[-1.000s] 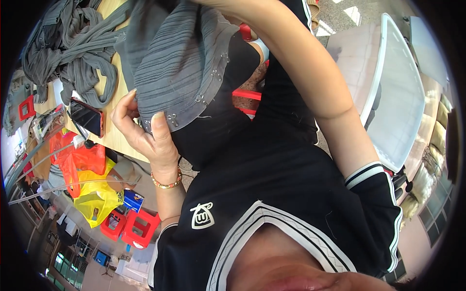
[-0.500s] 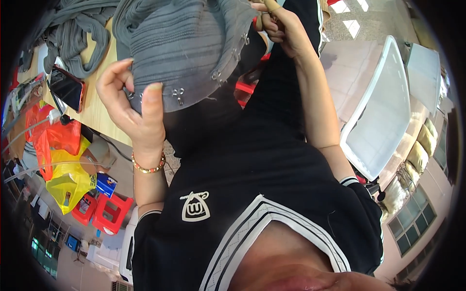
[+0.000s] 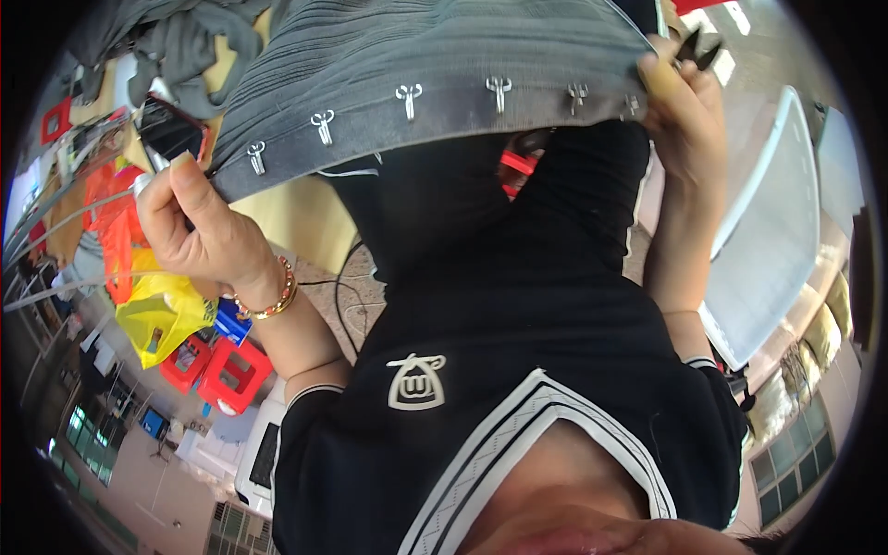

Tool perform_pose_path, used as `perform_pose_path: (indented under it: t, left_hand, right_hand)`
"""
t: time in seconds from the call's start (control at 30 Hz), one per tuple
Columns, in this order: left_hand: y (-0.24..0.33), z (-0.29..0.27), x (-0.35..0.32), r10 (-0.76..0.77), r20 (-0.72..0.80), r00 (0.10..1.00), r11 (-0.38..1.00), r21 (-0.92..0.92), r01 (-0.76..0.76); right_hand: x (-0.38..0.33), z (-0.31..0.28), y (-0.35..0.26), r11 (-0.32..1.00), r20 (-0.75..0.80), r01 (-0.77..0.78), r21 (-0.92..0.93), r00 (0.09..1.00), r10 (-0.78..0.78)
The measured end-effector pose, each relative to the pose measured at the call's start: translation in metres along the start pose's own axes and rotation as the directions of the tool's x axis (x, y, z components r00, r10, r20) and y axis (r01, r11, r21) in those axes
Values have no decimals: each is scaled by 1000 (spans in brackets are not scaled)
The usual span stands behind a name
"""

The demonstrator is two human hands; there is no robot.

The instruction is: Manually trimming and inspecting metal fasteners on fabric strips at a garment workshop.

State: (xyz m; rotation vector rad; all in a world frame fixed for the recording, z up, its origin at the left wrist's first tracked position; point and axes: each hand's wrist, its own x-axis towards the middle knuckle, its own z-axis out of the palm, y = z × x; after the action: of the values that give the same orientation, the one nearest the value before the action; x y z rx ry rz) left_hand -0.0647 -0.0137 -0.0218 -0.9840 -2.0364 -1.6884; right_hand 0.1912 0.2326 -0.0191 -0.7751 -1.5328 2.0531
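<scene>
A grey ribbed knit fabric [image 3: 435, 46] stretches across the top of the view in front of me. Its near edge is a smooth dark grey strip [image 3: 365, 139], lined with several silvery metal hooks [image 3: 408, 102]. At the strip's left end, my left hand [image 3: 208, 222] is closed, thumb and fingers pinching the corner. The opposite end is gripped by my right hand [image 3: 684, 116]. Dark pointed blades [image 3: 689, 44], like those of thread snips, stick out past the right fingers; their handle is hidden in that hand.
More grey knit [image 3: 199, 55] lies on a pale wooden table [image 3: 305, 217], near a phone [image 3: 171, 129]. Lower left are a yellow bag [image 3: 162, 319] and a red stool [image 3: 233, 375]. A large white tub [image 3: 772, 240] stands at the right.
My hands have moved apart, the left outward and down, the right outward to the right. The hooked strip, curved before, is now drawn out nearly straight between them.
</scene>
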Motion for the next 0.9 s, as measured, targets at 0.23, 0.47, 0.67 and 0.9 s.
perform_pose_path:
  t: [0.23,0.47,0.67,0.9]
  left_hand:
    - [-21,-13,-20,-122,397,910,973,230,30]
    - [31,12,-9,132,383,914,991,-35,-128]
    - [65,26,6,82,652,754,979,89,-184]
    - [60,35,10,353,593,724,869,78,-488]
  right_hand:
    - [5,-2,36,982,117,-82,-173,988,103]
    - [10,10,28,844,-29,45,-535,997,-71]
    - [2,34,8,889,177,233,-395,968,-175]
    - [2,58,10,728,286,457,-512,889,-357]
